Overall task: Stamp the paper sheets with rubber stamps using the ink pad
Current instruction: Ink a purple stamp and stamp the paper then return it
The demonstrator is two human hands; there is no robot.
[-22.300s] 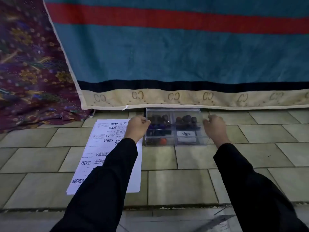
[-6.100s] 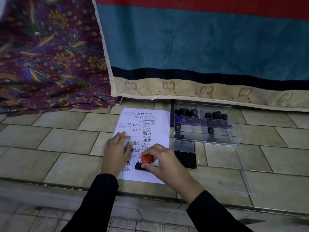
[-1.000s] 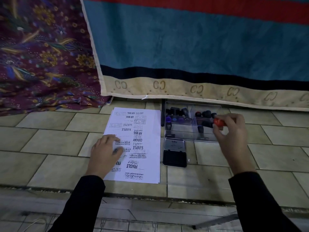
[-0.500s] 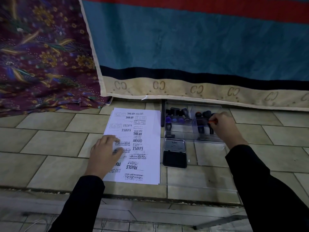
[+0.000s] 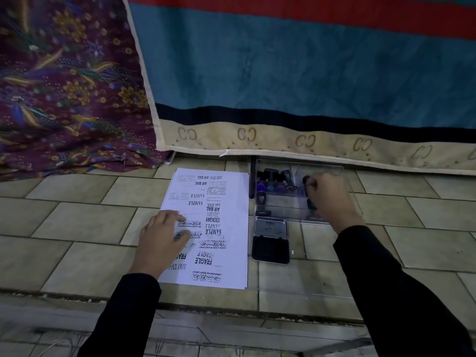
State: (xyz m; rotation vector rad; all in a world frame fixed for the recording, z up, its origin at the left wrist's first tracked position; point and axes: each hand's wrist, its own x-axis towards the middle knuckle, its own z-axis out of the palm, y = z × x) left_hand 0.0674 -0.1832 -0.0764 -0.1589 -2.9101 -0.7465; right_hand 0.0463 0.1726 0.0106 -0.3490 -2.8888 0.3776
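A stack of white paper sheets (image 5: 228, 202) lies on the tiled floor, its top sheet covered with black stamp prints. My left hand (image 5: 162, 240) rests flat on its left side, fingers spread. Right of the paper an ink pad (image 5: 270, 249) lies with its metal lid (image 5: 270, 228) folded back. Behind it stands a clear plastic box (image 5: 279, 206) holding several rubber stamps (image 5: 270, 176). My right hand (image 5: 329, 197) reaches into the box's right compartment, fingertips pinched around a stamp with a dark red knob (image 5: 306, 179). The hand hides most of that compartment.
The box's clear lid (image 5: 309, 279) lies flat on the tiles in front of the ink pad. A hanging teal and red blanket (image 5: 309, 73) and a purple patterned cloth (image 5: 64, 86) close off the back. The tiled ledge ends in a step (image 5: 231, 302) near me.
My right hand carried the red-knobbed stamp from above the box down into its right compartment. The left hand stayed on the paper.
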